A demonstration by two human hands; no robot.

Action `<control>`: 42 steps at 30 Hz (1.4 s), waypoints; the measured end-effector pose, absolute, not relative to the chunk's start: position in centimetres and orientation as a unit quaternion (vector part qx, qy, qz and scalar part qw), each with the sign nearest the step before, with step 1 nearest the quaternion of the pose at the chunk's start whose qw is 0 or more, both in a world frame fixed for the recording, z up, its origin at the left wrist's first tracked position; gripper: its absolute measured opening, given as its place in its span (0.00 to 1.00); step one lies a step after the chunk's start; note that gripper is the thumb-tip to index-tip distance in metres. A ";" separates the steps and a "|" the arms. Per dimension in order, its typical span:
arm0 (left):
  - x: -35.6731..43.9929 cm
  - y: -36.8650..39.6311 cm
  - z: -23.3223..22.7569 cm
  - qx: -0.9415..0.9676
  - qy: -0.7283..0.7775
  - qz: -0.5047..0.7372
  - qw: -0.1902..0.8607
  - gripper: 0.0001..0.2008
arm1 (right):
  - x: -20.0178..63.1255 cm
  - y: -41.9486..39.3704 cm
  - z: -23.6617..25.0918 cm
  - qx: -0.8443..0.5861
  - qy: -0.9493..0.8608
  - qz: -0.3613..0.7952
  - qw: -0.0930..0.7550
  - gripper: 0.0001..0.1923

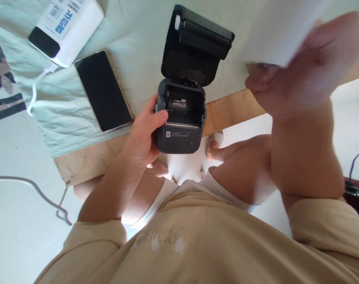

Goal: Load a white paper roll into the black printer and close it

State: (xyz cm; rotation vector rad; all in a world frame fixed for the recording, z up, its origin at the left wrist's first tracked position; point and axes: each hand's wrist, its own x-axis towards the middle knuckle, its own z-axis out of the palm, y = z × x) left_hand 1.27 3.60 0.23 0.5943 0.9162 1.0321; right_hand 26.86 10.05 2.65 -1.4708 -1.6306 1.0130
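Centrally, open label printer, left hand gripping

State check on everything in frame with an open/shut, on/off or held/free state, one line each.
label printer: lid open, paper bay looks empty
left hand: gripping the printer's side
right hand: raised, holding the white sheet, blurred
white sheet: held above the table
phone: screen dark, lying flat
power bank: white cable plugged in
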 end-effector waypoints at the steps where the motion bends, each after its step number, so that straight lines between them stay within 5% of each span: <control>1: 1.3 3.6 0.2 0.268 0.413 0.467 0.735 0.18 | 27.1 10.6 1.7 -0.573 -0.542 0.448 0.420 0.20; 5: 1.3 3.7 0.2 0.268 0.412 0.465 0.736 0.19 | 26.7 11.0 -0.7 -0.581 -0.533 0.428 0.443 0.19; 11: 1.2 3.6 -0.1 0.277 0.409 0.471 0.731 0.21 | 25.7 9.5 0.5 -0.589 -0.716 0.195 0.320 0.12; 18: 1.0 3.5 -0.2 0.284 0.393 0.469 0.738 0.20 | 26.0 10.1 -0.2 -0.635 -0.707 0.192 0.245 0.16; 22: 1.1 3.4 -0.1 0.281 0.406 0.467 0.733 0.20 | 26.8 9.8 0.4 -0.596 -0.712 0.210 0.308 0.20; 26: 1.1 3.5 0.1 0.282 0.405 0.468 0.733 0.23 | 28.8 10.1 1.6 -0.523 -0.651 0.074 0.545 0.02; 28: 1.1 3.6 0.1 0.279 0.408 0.460 0.738 0.24 | 30.3 10.9 1.3 -0.523 -0.609 0.034 0.595 0.06; 36: 1.1 3.7 0.0 0.276 0.428 0.449 0.734 0.22 | 34.0 14.3 -3.5 -0.647 -0.611 0.179 0.419 0.34; 42: 1.1 3.4 0.3 0.274 0.421 0.450 0.738 0.20 | 32.7 14.3 -2.6 -0.704 -0.612 0.157 0.323 0.29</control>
